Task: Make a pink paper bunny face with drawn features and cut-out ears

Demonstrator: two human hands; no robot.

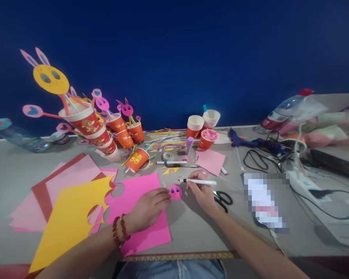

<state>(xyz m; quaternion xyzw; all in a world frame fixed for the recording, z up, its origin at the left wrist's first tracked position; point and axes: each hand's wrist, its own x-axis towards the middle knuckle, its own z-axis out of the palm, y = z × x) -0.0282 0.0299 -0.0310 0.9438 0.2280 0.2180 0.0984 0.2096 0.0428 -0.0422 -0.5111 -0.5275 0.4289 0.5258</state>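
A small pink paper disc (pixel 176 192) with two dark blue eyes lies on the grey table in front of me. My left hand (pixel 151 207) lies flat with its fingers stretched together, the tips touching the disc's left edge. Just right of the disc, my right hand (pixel 202 190) grips a white marker (pixel 202 181), its dark tip pointing left above the disc. Under my left hand and wrist is a bright pink sheet (pixel 145 190) with round cutouts. Black-handled scissors (pixel 223 198) lie beside my right wrist, partly hidden by it.
A yellow sheet (pixel 66 209) and other coloured papers lie at left. Behind them stand red paper cups (pixel 93 128) with rabbit figures. Further back are pipe cleaners (pixel 165 135), a purple glue stick (pixel 189 145) and stacked cups (pixel 195 126). A phone (pixel 261 201), cables and a power strip (pixel 317 205) occupy the right.
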